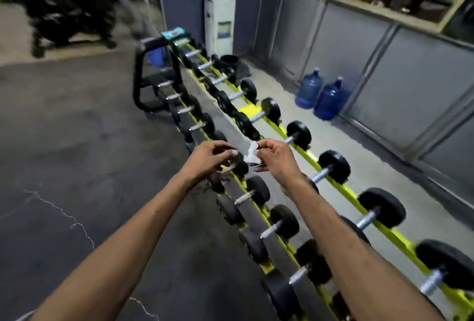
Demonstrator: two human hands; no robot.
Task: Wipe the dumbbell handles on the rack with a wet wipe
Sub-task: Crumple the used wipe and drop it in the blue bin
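Note:
A long two-tier rack with yellow rails (341, 187) runs from the far middle to the near right, loaded with several black dumbbells with metal handles (320, 175). My right hand (275, 158) pinches a small crumpled white wet wipe (250, 154) above the lower tier. My left hand (210, 158) hovers just left of the wipe with its fingers curled and their tips close to it; I cannot tell whether they touch it. Both hands are above a lower-tier dumbbell (252, 192), not on a handle.
A wet wipe packet (174, 32) lies on the rack's far end. A white water dispenser (220, 24) stands behind it, a black bucket (229, 60) beside it. Two blue water jugs (322, 96) sit by the right wall. Dark floor (77, 141) spreads left.

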